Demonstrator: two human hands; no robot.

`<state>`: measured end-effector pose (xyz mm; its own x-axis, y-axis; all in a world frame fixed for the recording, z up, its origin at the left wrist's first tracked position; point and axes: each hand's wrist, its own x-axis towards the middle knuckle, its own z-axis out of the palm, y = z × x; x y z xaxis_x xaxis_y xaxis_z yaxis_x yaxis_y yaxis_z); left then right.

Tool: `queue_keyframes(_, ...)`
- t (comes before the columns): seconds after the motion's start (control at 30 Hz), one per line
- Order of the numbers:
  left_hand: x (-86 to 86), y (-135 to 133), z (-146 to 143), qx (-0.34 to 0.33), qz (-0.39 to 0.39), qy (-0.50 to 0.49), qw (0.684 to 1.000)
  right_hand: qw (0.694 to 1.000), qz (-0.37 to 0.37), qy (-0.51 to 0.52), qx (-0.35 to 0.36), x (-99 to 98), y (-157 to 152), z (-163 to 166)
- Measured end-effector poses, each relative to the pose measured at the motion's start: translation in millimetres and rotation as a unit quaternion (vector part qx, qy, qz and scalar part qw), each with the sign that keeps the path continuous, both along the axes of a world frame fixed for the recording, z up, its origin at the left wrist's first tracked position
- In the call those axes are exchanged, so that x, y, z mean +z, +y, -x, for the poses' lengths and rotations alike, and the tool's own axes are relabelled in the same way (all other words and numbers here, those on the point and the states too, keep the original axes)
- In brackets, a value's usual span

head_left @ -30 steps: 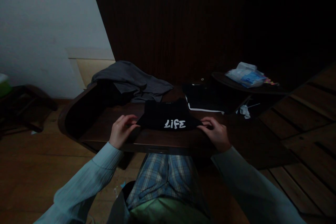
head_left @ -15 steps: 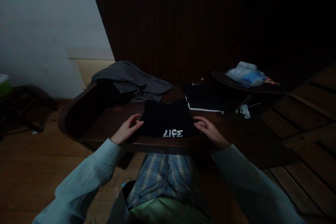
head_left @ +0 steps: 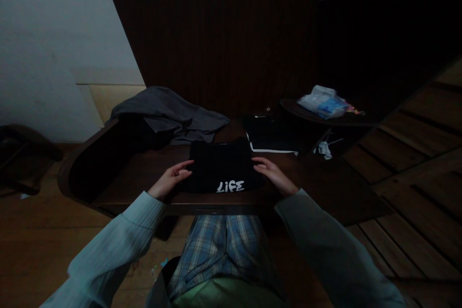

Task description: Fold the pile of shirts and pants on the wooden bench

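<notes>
A folded black T-shirt (head_left: 221,166) with white "LIFE" lettering lies on the dark wooden table (head_left: 144,173) in front of me. My left hand (head_left: 171,180) rests at its left edge, fingers curled against the cloth. At the right edge is my right hand (head_left: 270,173), its fingers laid along the fabric. Both sleeves are pale and long.
A crumpled grey garment (head_left: 169,113) lies at the table's back left. Another folded black garment with a white edge (head_left: 272,134) sits at the back right. A small round side table (head_left: 310,113) holds a plastic bag (head_left: 323,101). The floor is wooden planks.
The shirt has been flattened onto the table and its lettering sits lower, nearer me. Both hands moved inward to the shirt's side edges. The view shifted slightly left.
</notes>
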<state>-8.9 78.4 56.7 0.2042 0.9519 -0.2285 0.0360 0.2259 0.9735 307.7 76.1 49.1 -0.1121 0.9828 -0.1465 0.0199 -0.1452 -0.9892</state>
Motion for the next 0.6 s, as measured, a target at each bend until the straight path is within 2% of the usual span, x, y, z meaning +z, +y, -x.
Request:
queue_keyframes(0.17, 1.8, 2.1, -0.7, 0.046, 0.008, -0.009, 0.999, 0.999, 0.022, 0.020, 0.020, 1.1, 1.4, 0.2)
queue_keyframes(0.37, 0.4, 5.5, 2.7, 0.119, 0.020, -0.055, 0.991, 0.999, -0.002, 0.016, -0.035, -4.4, 2.8, -1.8)
queue_keyframes(0.5, -5.5, 8.6, 3.7, 0.152, -0.027, -0.076, 0.985, 0.997, -0.026, 0.029, -0.071, -7.8, 3.1, -0.6)
queue_keyframes(0.6, -9.0, 8.9, 2.2, 0.177, -0.075, -0.039, 0.980, 0.995, -0.044, 0.022, -0.086, -9.7, 1.6, 0.5)
